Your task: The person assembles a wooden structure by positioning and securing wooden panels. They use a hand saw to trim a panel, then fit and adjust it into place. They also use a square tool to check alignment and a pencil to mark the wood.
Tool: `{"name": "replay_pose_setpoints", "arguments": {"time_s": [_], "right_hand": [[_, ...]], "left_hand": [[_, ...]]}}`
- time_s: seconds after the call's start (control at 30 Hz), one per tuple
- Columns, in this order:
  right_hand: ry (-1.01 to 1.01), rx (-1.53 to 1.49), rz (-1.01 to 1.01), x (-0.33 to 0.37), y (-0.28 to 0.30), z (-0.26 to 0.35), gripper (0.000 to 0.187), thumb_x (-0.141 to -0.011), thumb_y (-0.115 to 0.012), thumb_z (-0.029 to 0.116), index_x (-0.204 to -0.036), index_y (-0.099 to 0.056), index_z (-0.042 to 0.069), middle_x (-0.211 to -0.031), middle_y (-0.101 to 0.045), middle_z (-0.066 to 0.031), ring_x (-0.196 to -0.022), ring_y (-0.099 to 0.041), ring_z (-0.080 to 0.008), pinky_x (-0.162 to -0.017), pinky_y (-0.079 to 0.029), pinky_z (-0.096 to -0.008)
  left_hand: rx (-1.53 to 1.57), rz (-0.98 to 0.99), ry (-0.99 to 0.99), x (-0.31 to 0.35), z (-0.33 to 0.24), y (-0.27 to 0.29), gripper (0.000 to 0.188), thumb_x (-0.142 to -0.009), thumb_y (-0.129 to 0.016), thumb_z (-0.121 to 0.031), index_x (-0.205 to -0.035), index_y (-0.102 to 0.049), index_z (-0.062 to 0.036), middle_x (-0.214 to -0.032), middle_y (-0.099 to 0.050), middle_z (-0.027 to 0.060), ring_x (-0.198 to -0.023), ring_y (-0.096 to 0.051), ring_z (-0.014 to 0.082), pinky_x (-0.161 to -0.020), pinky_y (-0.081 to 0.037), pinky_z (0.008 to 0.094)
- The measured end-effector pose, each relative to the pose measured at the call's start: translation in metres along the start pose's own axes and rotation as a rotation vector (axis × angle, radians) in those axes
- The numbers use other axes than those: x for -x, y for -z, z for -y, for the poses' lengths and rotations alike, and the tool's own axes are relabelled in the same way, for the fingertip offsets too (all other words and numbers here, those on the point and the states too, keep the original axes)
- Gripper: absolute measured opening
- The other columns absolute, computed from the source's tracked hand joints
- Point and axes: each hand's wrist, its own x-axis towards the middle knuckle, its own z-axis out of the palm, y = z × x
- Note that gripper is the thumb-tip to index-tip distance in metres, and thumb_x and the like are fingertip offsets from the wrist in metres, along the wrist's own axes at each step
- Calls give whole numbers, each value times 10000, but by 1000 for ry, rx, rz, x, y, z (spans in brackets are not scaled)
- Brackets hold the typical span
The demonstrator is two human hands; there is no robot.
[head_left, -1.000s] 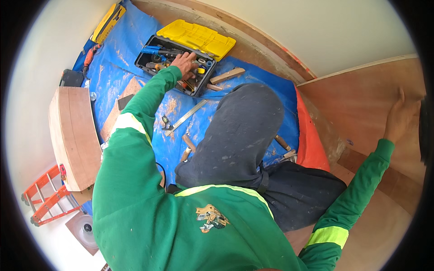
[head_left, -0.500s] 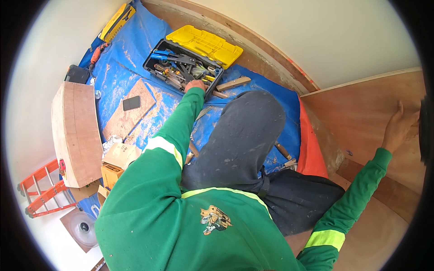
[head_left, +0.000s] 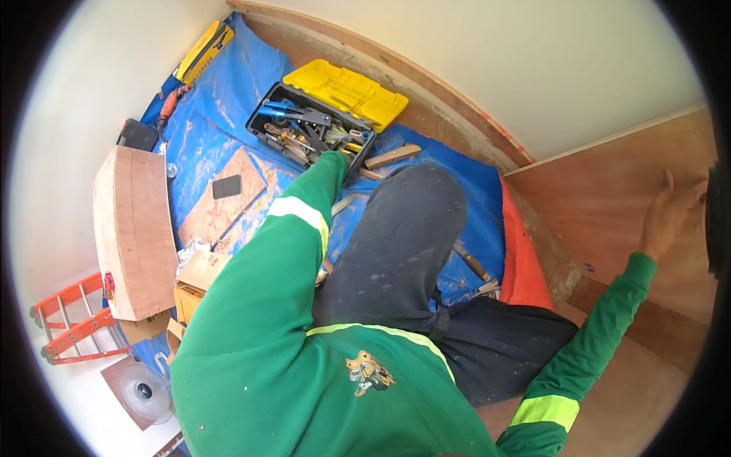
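Note:
My left sleeve [head_left: 329, 169] reaches to the near side of a black toolbox [head_left: 362, 152], and the hand beyond the cuff is hidden. Screwdrivers [head_left: 293, 141] and a tool with blue handles [head_left: 304, 116] lie among the jumbled tools inside. The toolbox's yellow lid [head_left: 346, 91] is folded back on the far side. At the far right, my right hand [head_left: 667, 221] is raised in front of a plywood panel [head_left: 601, 179], thumb and fingers apart. A dark object [head_left: 716, 221] cuts across the view beside its fingertips; I see nothing held.
A blue tarp [head_left: 205, 122] with sawdust covers the floor. A phone [head_left: 227, 186] rests on a board [head_left: 209, 217]. Wood offcuts [head_left: 393, 156] and a wooden-handled tool [head_left: 474, 263] lie around my knee. Leftward are a plywood box [head_left: 137, 236], cartons [head_left: 190, 301] and an orange ladder [head_left: 72, 320].
My left hand, visible at the toolbox's near edge before, is now hidden beyond the sleeve. My right hand stays by the panel, its fingers slightly shifted. The view has tilted slightly.

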Motion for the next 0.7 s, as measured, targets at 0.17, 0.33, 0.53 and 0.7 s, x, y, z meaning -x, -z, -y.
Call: {"name": "replay_pose_setpoints", "arguments": {"time_s": [0.17, 0.33, 0.53, 0.7], "right_hand": [[-74, 57, 23, 1, -1, 0, 866, -1034, -628, 568, -1671, -290, 89, -1693, -287, -262, -1571, -278, -408, -1243, -279, -566], [-57, 52, -4, 1, -2, 4, 882, -1038, -612, 578, -1674, -255, 81, -1679, -313, -276, -1568, -250, -442, -1229, -301, -577], [-53, 56, 9, 1, -1, 4, 906, -1044, -577, 609, -1678, -234, 61, -1673, -348, -277, -1556, -283, -464, -1244, -286, -576], [-16, -6, -31, 1, -3, 2, 910, -1042, -557, 636, -1680, -254, 62, -1678, -361, -255, -1577, -269, -440, -1253, -261, -583]], "left_hand": [[163, 137, -126, 32, 17, 35, 389, -1039, -565, -486, -899, -710, -153, -814, -705, 45, -687, -645, 176, -607, -514, 335], [533, 577, -20, 58, 48, 85, 364, -1049, -514, -464, -912, -656, -159, -847, -707, 23, -668, -599, 73, -530, -424, 229], [673, 80, -87, 82, 95, 84, 482, -1035, -505, -504, -879, -693, -88, -801, -691, 55, -582, -570, 174, -532, -465, 364], [895, -285, -409, 122, 107, 60, 487, -1033, -497, -463, -1093, -755, -55, -947, -705, 27, -830, -609, 145, -728, -467, 323]]}}
